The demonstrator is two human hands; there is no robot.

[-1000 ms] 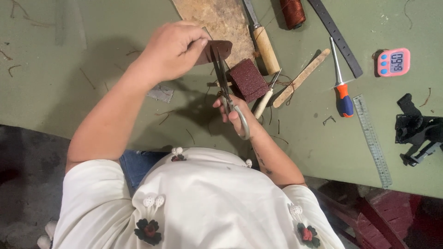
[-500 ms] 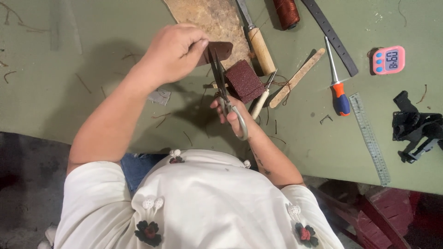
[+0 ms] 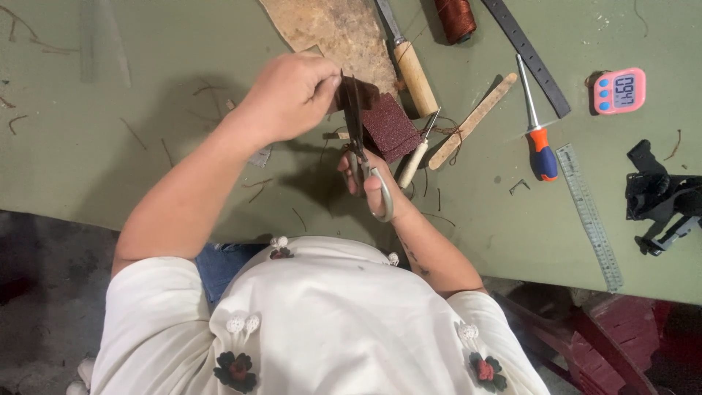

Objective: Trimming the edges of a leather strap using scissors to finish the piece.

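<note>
My left hand [image 3: 291, 95] pinches a small dark brown leather piece [image 3: 360, 93] above the green table [image 3: 146, 146]. My right hand [image 3: 369, 183] grips the grey handles of a pair of scissors [image 3: 358, 139], whose blades point away from me and straddle the leather piece. Just right of the blades, a dark red sanding block [image 3: 391, 126] lies on the table. Most of my right hand's fingers are hidden behind the scissor handles.
A worn brown board [image 3: 333, 33], a wooden-handled knife [image 3: 409, 66], an awl [image 3: 415, 157], a flat wooden stick [image 3: 474, 118], an orange-and-blue screwdriver [image 3: 537, 135], a dark strap [image 3: 530, 55], a thread spool [image 3: 455, 16], a pink timer [image 3: 619, 91], a steel ruler [image 3: 589, 216] and a black clamp [image 3: 662, 197] lie about.
Both hands keep their hold on the leather piece and the scissors; the leather is turned slightly at the blades. Nothing else has visibly moved.
</note>
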